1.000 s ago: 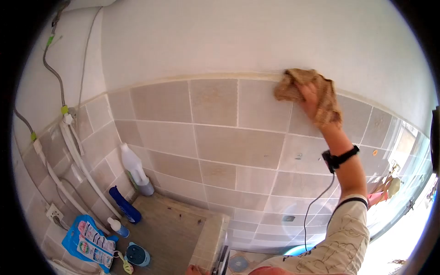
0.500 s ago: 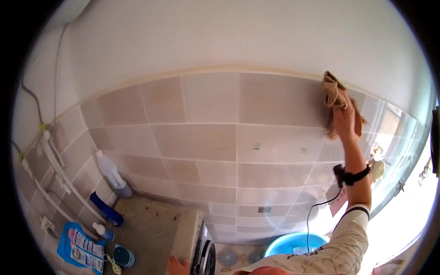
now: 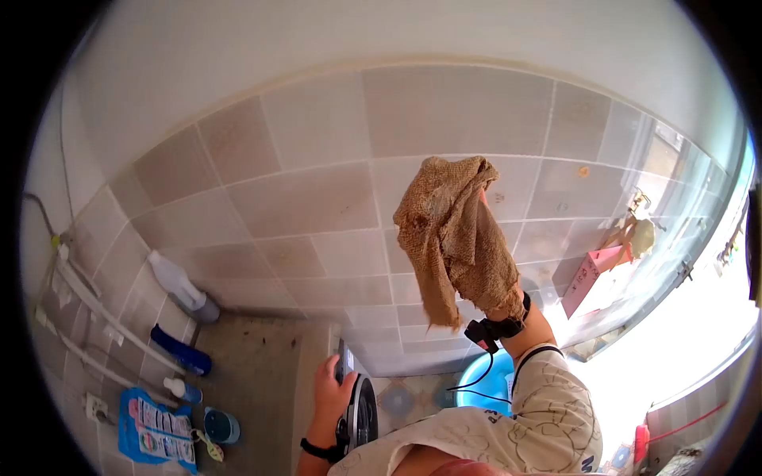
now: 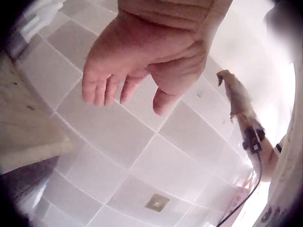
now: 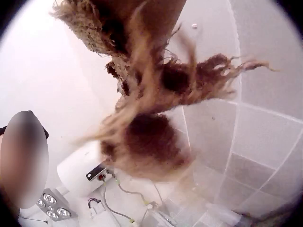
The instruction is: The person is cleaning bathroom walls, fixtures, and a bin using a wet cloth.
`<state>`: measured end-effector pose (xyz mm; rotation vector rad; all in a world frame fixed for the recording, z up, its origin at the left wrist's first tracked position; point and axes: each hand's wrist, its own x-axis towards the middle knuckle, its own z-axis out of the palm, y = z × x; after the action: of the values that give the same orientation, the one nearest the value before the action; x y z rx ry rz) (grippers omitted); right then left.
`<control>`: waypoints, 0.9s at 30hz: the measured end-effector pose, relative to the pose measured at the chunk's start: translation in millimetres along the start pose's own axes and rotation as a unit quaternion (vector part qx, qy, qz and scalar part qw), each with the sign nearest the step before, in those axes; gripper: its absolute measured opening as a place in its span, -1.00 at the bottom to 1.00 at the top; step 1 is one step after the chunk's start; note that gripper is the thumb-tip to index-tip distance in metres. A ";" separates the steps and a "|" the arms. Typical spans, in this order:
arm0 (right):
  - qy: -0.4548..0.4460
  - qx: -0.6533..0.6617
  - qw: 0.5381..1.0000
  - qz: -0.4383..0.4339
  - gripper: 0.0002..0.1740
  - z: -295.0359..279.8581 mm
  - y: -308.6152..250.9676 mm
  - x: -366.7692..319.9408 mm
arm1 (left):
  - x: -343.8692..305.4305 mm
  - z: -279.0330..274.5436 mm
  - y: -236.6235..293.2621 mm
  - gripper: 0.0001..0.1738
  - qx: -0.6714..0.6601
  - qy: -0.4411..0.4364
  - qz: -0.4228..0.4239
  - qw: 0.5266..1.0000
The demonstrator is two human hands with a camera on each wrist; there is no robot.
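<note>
A coarse, frayed brown cloth (image 3: 456, 238), likely light, limp and best gripped by its thick folds rather than its loose threads, drapes over the right hand (image 3: 482, 197) before a wall of smooth, rectangular tiles (image 3: 298, 198); that hand's hidden fingers leave its grip unclear. The left hand (image 4: 142, 59) is open and empty, above a round plastic basin (image 3: 486, 382).
</note>
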<state>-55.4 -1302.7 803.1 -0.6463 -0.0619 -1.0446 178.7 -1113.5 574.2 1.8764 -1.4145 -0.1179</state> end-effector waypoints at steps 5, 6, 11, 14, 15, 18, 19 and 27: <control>-0.032 -0.089 0.995 0.042 -0.49 18.5 30.4 -2.2 | 40.5 -11.6 34.8 -0.52 -0.447 -0.090 -0.044 0.889; -0.041 -0.120 0.991 0.047 -0.48 18.4 35.5 -1.1 | 53.2 -13.8 44.9 -0.51 -0.516 -0.103 -0.042 0.849; -0.049 0.034 0.955 0.291 -0.45 -3.7 63.6 13.2 | 89.7 -51.2 94.6 -0.42 -0.680 -0.097 -0.027 0.726; -0.010 -0.052 0.947 0.317 -0.47 3.3 73.2 19.0 | 93.1 -73.5 86.6 -0.65 -0.712 -0.138 -0.074 0.685; -0.010 -0.051 0.945 0.324 -0.47 -0.4 75.7 24.6 | 91.3 -77.5 83.3 -0.65 -0.712 -0.132 -0.078 0.685; -0.029 -0.113 0.936 0.333 -0.47 -21.0 90.4 42.0 | 87.3 -87.2 82.7 -0.83 -0.747 -0.035 -0.088 0.658; -0.034 -0.177 0.932 0.316 -0.46 -26.2 96.4 45.5 | 86.1 -87.7 81.6 -0.83 -0.746 -0.032 -0.088 0.659; -0.282 -0.329 0.894 0.118 -0.39 -16.7 177.5 9.1 | 73.3 -72.2 69.7 -0.42 -0.290 0.087 0.196 0.933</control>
<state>90.3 -1258.9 709.8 -1.5287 -0.1330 -0.5970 187.8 -1145.1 694.1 1.0787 -1.4096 -0.1491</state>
